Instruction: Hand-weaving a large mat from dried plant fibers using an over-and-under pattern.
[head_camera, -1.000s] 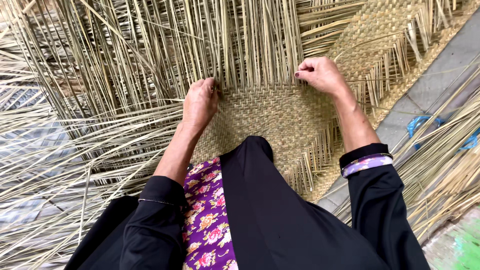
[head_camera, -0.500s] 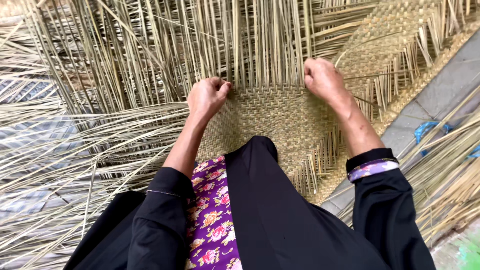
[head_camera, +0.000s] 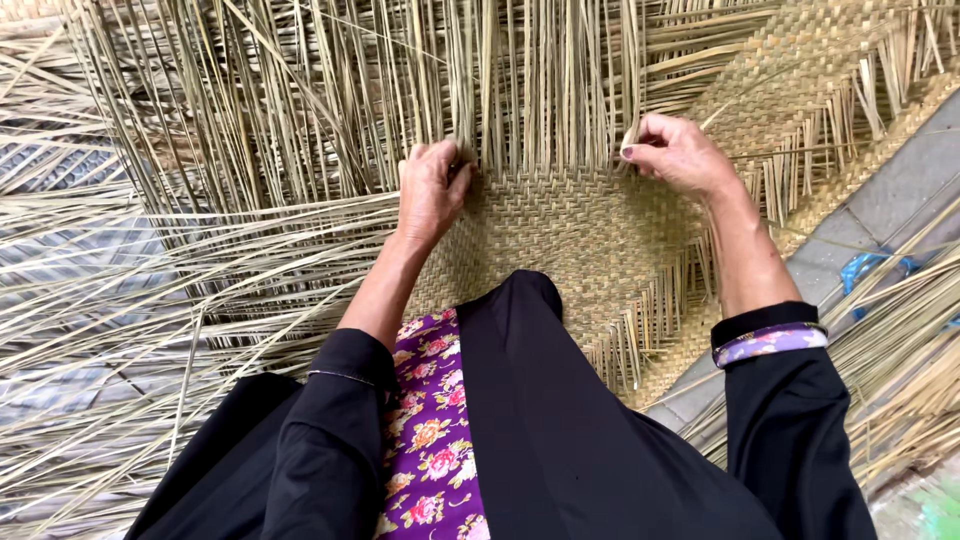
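Nearest the camera lie the person's black sleeves and a purple flowered cloth (head_camera: 432, 440) over the lap, and just beyond them the finished patch of the woven mat (head_camera: 575, 235), a tight checker of flat straw-coloured strips that the person sits against. At its far edge both hands work the line where weave gives way to loose ends: the left hand (head_camera: 430, 190) is curled closed on a few of the upright strips (head_camera: 520, 90) at the left of the edge, and the right hand (head_camera: 675, 155), set well apart from it at the right, pinches another bunch between thumb and fingers. To do this row well, I judge that the pinched strips should be kept flat and untwisted, drawn snug down against the last crossing so no gap opens, and lifted in even alternation so the pattern stays square; both hands should pull with like tension or the edge will bow. Farther out the unwoven strips fan away in a dense spray to the top and left, over more loose straw. The mat lies on a grey paved floor (head_camera: 900, 190), bare at the right, where a blue cord (head_camera: 868, 268) shows among the stalks
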